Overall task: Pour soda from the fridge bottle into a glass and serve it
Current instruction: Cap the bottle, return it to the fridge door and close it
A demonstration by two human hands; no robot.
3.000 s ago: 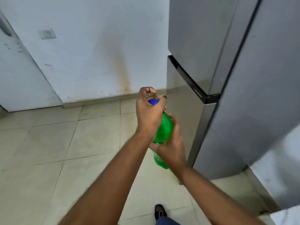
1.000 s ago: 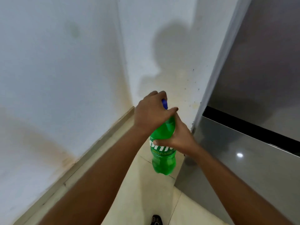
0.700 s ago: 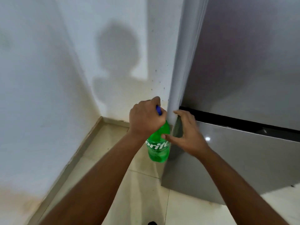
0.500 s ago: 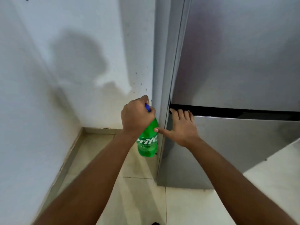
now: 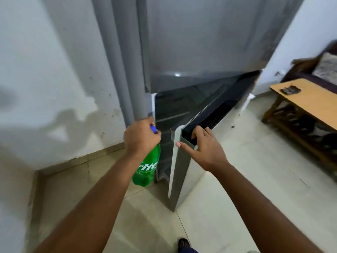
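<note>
A: L hand [image 5: 141,137] is clenched round the neck of the green plastic soda bottle [image 5: 146,168]; R hand [image 5: 203,146] is hooked over the grey fridge door [image 5: 179,161] edge.

B: I'd open wider, keep bottle upright, clear of door.

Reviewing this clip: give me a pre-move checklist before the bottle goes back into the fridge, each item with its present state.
1. Left hand grips the green bottle at the neck: ok.
2. Blue cap on: ok; tightness cannot tell.
3. Lower fridge door open: ok, partly.
4. Right hand on the door's top edge: ok.
5. Free shelf space inside: cannot tell, interior dark.
6. Glass filled and served: cannot tell, no glass in view.
</note>
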